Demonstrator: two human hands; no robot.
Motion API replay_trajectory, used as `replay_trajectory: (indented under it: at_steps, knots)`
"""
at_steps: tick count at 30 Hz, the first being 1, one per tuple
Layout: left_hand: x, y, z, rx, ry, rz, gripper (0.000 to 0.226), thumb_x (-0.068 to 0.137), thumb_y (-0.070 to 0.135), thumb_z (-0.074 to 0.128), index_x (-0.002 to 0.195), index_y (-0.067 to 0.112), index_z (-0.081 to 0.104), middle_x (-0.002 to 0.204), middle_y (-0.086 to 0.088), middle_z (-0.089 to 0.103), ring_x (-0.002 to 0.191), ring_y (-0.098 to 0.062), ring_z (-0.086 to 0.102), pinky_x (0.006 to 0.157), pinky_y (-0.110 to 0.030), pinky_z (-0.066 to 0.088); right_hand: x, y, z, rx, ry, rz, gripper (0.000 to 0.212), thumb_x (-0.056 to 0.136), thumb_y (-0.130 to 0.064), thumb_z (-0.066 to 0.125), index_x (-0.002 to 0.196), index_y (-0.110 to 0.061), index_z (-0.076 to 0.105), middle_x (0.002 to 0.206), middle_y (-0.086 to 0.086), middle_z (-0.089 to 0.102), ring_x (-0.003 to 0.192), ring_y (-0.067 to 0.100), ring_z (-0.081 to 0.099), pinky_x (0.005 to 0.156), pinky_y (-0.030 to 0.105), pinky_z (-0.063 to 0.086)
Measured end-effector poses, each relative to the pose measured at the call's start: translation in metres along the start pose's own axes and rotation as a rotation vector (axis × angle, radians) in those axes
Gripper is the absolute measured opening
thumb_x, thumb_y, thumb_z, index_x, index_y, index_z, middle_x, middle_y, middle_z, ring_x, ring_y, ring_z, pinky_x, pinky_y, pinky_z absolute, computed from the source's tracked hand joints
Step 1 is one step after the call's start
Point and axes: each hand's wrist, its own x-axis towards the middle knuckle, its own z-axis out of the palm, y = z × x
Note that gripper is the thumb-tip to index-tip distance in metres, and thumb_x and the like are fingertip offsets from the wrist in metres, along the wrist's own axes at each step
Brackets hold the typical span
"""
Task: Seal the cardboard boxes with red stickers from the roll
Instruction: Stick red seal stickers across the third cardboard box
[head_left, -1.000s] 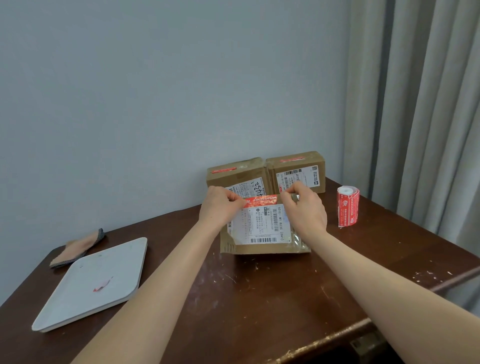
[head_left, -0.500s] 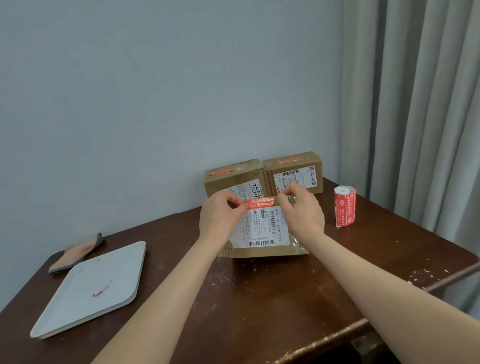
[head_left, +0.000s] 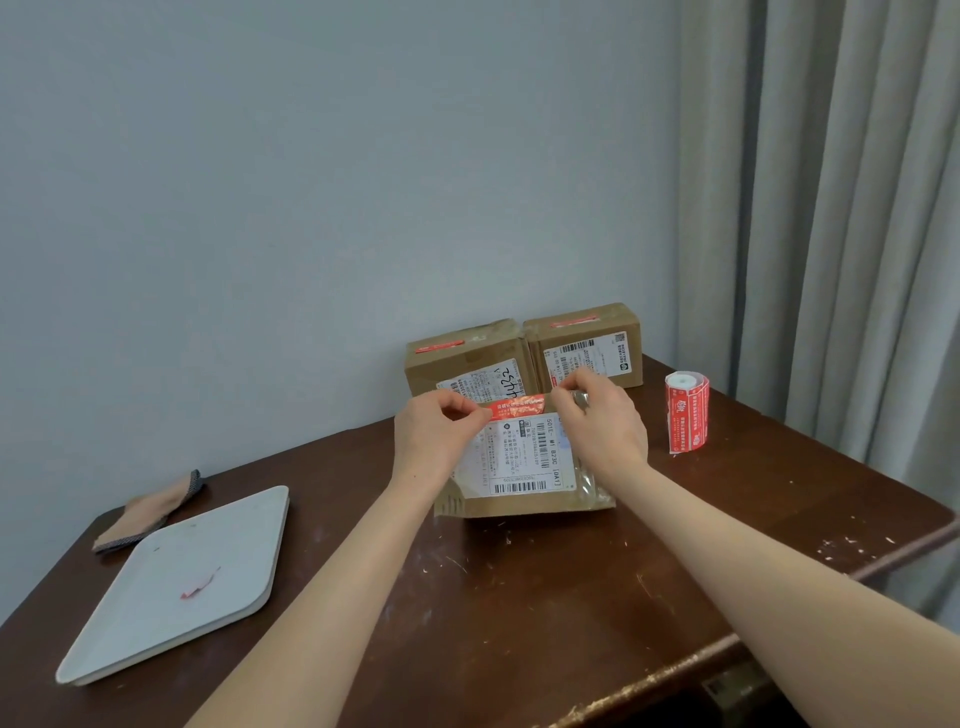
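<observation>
The person's left hand (head_left: 434, 434) and right hand (head_left: 597, 421) each pinch an end of the red sticker (head_left: 517, 406), stretched flat over the near box (head_left: 524, 467) top (roll (head_left: 687, 411) parked right), probably so it lands wrinkle-free.

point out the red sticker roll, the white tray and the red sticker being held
red-and-white sticker roll (head_left: 688, 413), head view, on its printed side
flat white plastic tray (head_left: 156, 618), head view, on its bare surface
red sticker strip (head_left: 519, 406), head view, on its middle
</observation>
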Motion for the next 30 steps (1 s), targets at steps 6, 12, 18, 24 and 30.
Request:
replay_trajectory:
  at_steps: [6,12,18,24,30]
  knots:
    - [-0.0024,-0.0019,0.0031,0.046,0.063,0.054,0.012,0.079,0.027,0.074,0.071,0.023,0.066,0.081,0.01,0.062,0.074,-0.004,0.055,0.06,-0.013,0.038,0.0004,0.0037,0.0001,-0.005,-0.02,-0.031,0.018,0.092,-0.032,0.046,0.084,-0.027,0.062,0.088,-0.01,0.058,0.092,0.015,0.052,0.068,0.034,0.045]
    - [-0.0015,-0.004,0.0023,0.085,0.076,0.065,0.01,0.078,0.03,0.076,0.071,0.024,0.07,0.085,0.008,0.067,0.083,-0.008,0.059,0.068,-0.021,0.045,-0.0003,0.0038,0.0016,-0.013,-0.006,-0.025,0.019,0.091,-0.033,0.046,0.084,-0.026,0.061,0.09,-0.009,0.059,0.092,0.015,0.052,0.067,0.034,0.043]
    - [-0.0021,0.0003,0.0004,0.08,0.042,0.041,0.009,0.078,0.03,0.075,0.074,0.023,0.071,0.084,0.009,0.068,0.083,-0.007,0.059,0.07,-0.023,0.046,0.0007,0.0047,0.0012,-0.007,-0.014,-0.019,0.018,0.092,-0.033,0.046,0.084,-0.027,0.061,0.09,-0.01,0.059,0.092,0.013,0.052,0.067,0.033,0.042]
    - [-0.0016,0.0002,-0.0024,0.107,0.041,0.063,0.011,0.08,0.031,0.073,0.075,0.022,0.068,0.085,0.011,0.065,0.081,-0.006,0.058,0.063,-0.017,0.04,0.0007,0.0039,-0.0001,-0.002,-0.022,-0.015,0.018,0.093,-0.032,0.046,0.085,-0.026,0.061,0.091,-0.009,0.059,0.092,0.013,0.052,0.066,0.032,0.042]
    - [-0.0006,-0.0061,0.0054,0.139,0.092,0.146,0.017,0.079,0.032,0.073,0.07,0.021,0.065,0.075,0.01,0.063,0.073,-0.006,0.058,0.064,-0.022,0.047,0.0005,0.0044,0.0002,-0.006,-0.02,-0.028,0.018,0.093,-0.031,0.047,0.085,-0.025,0.061,0.09,-0.009,0.059,0.09,0.012,0.052,0.063,0.031,0.04]
